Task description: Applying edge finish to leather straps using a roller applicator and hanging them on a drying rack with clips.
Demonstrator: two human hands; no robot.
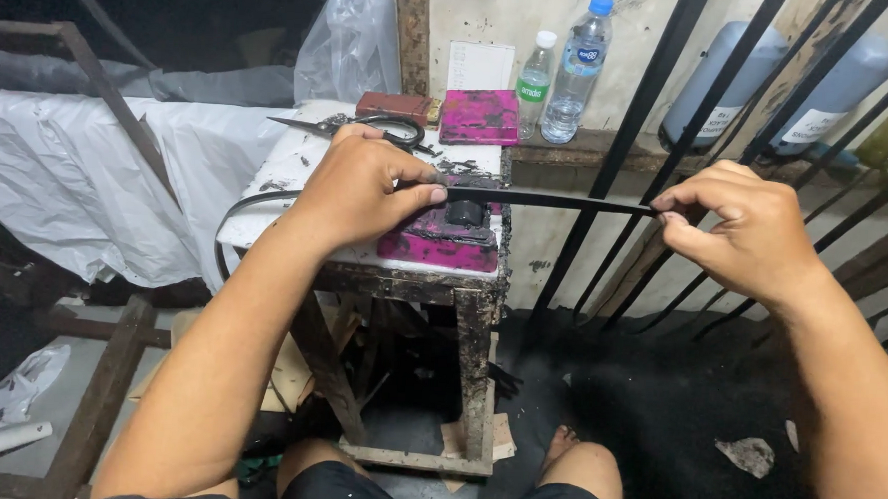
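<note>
My left hand (362,186) has its grip clamped on a thin black strip (551,200), thumb on top, over the small white tabletop (288,163). My right hand (749,228) pinches the strip's other end, grip closed on it, out past the tabletop edge in front of black bars (618,147). The strip is stretched level between both hands, its tail looping down left. Just below it: a magenta-stained block (439,244). Scissors (369,129) and two water bottles (561,75) sit behind.
</note>
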